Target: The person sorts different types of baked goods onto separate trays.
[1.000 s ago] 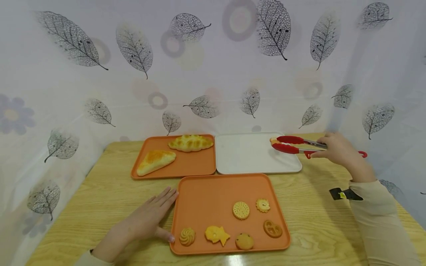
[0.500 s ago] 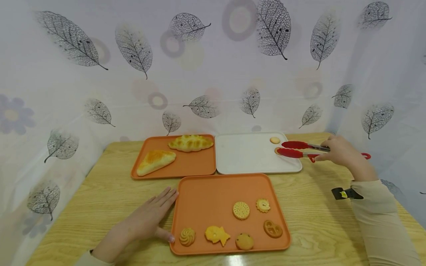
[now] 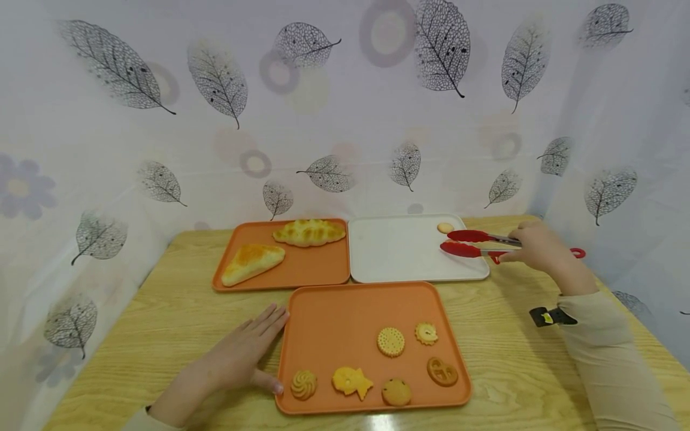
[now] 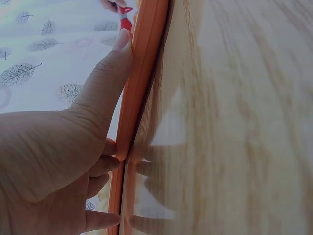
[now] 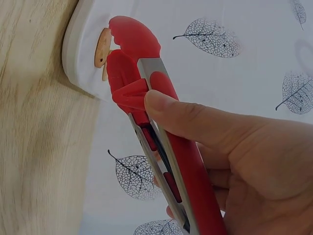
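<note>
My right hand (image 3: 541, 245) grips red-tipped metal tongs (image 3: 474, 248), the thumb on the red grip in the right wrist view. The tongs' tips reach over the right part of the white tray (image 3: 388, 272), slightly apart. Just beyond them a small round cookie (image 3: 445, 228) lies on that tray; in the right wrist view a cookie (image 5: 102, 48) shows beside the tips. Part of a second cookie (image 5: 104, 73) appears there, mostly hidden by the tongs. My left hand (image 3: 234, 353) lies with straight fingers and thumb against the left edge of the front orange tray (image 3: 345, 317).
Several cookies, among them a fish-shaped cookie (image 3: 351, 382) and a pretzel (image 3: 442, 371), lie on the front orange tray. The back-left orange tray (image 3: 307, 272) holds a triangular bread (image 3: 252, 263) and a braided bread (image 3: 309, 233). A leaf-print curtain (image 3: 345, 131) hangs behind the wooden table (image 3: 188, 263).
The tongs drew back rightward and toward me, uncovering a round cookie on the white tray, then moved left again over the second cookie. My left hand stays still.
</note>
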Motion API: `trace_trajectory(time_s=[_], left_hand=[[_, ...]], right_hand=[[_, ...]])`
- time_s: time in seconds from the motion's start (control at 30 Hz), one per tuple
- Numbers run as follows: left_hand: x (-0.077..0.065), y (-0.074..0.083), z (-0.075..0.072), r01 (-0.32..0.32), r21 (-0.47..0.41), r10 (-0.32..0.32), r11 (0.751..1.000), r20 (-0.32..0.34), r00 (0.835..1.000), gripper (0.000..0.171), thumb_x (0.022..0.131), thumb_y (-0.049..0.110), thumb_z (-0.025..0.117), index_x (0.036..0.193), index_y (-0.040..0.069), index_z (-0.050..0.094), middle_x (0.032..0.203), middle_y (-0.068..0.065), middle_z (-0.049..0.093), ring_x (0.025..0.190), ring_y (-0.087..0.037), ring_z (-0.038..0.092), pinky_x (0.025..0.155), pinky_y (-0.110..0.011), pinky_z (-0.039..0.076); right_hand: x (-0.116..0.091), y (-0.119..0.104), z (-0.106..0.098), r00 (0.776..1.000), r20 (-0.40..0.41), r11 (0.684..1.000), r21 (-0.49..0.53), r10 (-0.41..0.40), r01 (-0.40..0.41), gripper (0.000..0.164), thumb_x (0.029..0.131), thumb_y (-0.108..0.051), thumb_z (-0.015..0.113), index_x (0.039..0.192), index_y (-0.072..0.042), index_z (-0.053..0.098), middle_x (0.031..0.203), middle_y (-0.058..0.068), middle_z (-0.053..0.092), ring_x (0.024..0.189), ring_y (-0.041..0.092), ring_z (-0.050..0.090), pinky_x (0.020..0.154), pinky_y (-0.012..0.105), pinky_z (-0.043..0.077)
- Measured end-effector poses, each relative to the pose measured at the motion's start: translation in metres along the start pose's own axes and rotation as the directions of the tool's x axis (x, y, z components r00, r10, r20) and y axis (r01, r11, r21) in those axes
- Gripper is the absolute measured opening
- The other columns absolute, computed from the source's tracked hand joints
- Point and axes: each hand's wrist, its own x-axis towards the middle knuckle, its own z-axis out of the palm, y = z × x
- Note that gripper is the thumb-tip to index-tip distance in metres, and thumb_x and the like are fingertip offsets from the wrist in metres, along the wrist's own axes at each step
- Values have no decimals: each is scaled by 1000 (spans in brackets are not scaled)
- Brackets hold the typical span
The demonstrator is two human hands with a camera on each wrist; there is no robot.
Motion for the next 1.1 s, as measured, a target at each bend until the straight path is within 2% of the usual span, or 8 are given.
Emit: trace_trajectory(time_s=[0.23, 0.37, 0.53, 0.7, 0.87, 1.0, 1.1], left_hand=[[0, 1, 0, 8, -8, -8, 1000, 7, 1000, 125, 66, 79, 60, 155, 2, 18, 162, -19, 17, 151, -38, 13, 113, -64, 27], [0, 1, 0, 10, -12, -10, 1000, 10, 1000, 125, 66, 79, 59, 155, 3, 18, 163, -19, 16, 151, -38, 13, 113, -64, 27], [0, 1, 0, 5, -10, -5, 1000, 0, 1000, 125, 66, 79, 60, 156, 3, 17, 162, -19, 17, 151, -39, 13, 112, -66, 28], [0, 1, -1, 10, -16, -10, 1000, 2, 1000, 126, 65, 79, 60, 156, 3, 17, 163, -19, 16, 151, -38, 13, 112, -66, 27], [1, 1, -1, 7, -20, -7, 1000, 3, 1000, 125, 66, 78, 61, 155, 2, 17, 162, -20, 17, 150, -39, 14, 112, -66, 27], [1, 1, -1, 11, -20, -11, 1000, 8, 1000, 125, 66, 78, 61, 155, 2, 17, 162, -20, 16, 151, -39, 13, 112, -66, 27], [2, 0, 0, 15, -20, -15, 1000, 10, 1000, 126, 65, 78, 61, 156, 3, 17, 163, -19, 16, 151, -39, 13, 112, -66, 27]], right_hand=[[0, -3, 0, 1000, -12, 1000, 17, 0, 0, 59, 76, -38, 80, 105, 12, 67, 89, 21, 60, 83, 36, 55, 74, 51, 46], [0, -9, -2, 1000, -28, 1000, -5, -10, 10, 62, 75, -39, 81, 107, 11, 67, 88, 19, 59, 83, 35, 54, 76, 52, 45], [-1, -18, -6, 998, -41, 998, -22, -54, 53, 61, 73, -42, 81, 105, 8, 68, 84, 15, 58, 76, 28, 52, 69, 45, 42], [-2, -29, -9, 995, -47, 996, 32, -86, 88, 59, 73, -40, 83, 105, 6, 68, 88, 13, 60, 75, 25, 51, 65, 38, 40], [-4, -41, -11, 990, -54, 987, 91, -127, 131, 62, 71, -38, 84, 113, 6, 68, 96, 14, 63, 80, 24, 53, 67, 36, 42], [-6, -49, -12, 980, -67, 972, 135, -186, 193, 65, 70, -38, 85, 117, 3, 67, 100, 12, 64, 83, 20, 54, 68, 34, 42], [-8, -54, -12, 964, -83, 951, 162, -252, 262, 63, 67, -37, 87, 115, 0, 69, 99, 8, 65, 83, 17, 54, 69, 33, 43]])
